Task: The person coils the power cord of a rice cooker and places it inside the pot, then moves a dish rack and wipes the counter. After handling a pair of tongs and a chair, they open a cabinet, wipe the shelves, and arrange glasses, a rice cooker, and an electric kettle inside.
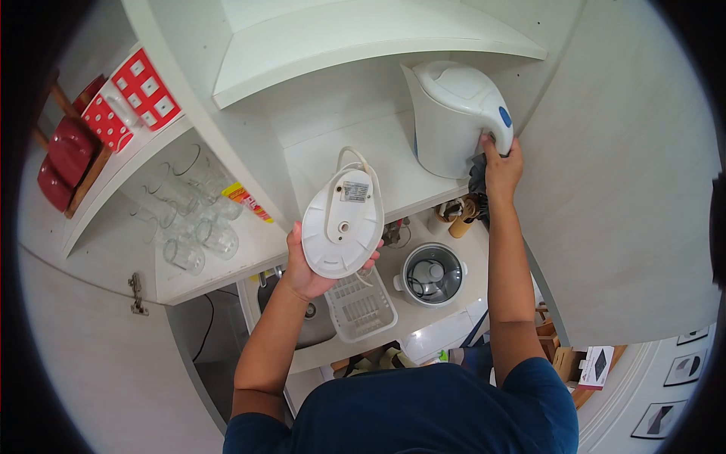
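Gripping kettle base (342, 224) in left hand (306, 268), right hand (502, 168) clasping white kettle (452, 117) handle

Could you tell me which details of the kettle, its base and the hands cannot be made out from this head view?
- Label on the kettle base: print too small to read.
- Left hand: palm and most fingers hidden behind the base.
- Right hand on the kettle handle: fingertips hidden by the handle.
- Kettle contents: lid shut.
- Pot contents: too small, blurred.

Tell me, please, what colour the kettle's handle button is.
Blue, on the white kettle; head view.
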`<control>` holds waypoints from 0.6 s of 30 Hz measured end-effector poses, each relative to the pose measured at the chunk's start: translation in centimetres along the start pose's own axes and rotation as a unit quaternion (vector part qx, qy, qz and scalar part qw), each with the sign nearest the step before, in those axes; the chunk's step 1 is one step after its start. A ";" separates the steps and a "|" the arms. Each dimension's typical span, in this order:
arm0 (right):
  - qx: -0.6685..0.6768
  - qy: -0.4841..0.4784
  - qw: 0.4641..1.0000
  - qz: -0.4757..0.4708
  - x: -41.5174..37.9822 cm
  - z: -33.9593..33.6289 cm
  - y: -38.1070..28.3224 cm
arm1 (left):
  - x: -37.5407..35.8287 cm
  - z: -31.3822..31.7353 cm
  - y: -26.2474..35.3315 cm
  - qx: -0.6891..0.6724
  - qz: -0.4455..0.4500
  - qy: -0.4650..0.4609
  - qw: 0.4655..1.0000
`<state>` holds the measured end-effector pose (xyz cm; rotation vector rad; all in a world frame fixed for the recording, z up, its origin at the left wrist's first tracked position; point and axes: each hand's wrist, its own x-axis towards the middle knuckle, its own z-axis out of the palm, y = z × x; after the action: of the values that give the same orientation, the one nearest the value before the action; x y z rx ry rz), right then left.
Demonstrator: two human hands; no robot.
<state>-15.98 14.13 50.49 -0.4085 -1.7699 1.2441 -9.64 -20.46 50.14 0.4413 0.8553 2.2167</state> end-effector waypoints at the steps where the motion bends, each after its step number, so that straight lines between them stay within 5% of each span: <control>1: 0.003 -0.004 1.000 0.000 -0.2 0.6 0.2 | -0.5 0.1 -0.1 0.001 0.003 0.004 1.000; 13: -0.074 0.023 0.997 0.027 -0.6 3.9 0.0 | -3.9 1.2 -1.0 -0.137 -0.005 -0.035 0.990; 15: -0.071 0.167 0.971 -0.156 -1.9 2.9 -0.8 | -4.2 0.9 -0.8 -0.102 -0.025 -0.092 0.990; 16: -0.071 0.164 0.971 -0.158 -3.0 2.5 -1.5 | -4.3 1.1 -0.7 -0.104 -0.022 -0.091 0.990; 18: 0.091 -0.053 0.991 -0.087 -6.0 2.8 -3.5 | -4.8 1.8 -0.6 -0.114 -0.022 -0.033 0.993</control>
<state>-14.27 6.81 50.40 -0.0831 -1.7235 1.3085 -5.11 -22.82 50.78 0.3789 0.5634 2.2135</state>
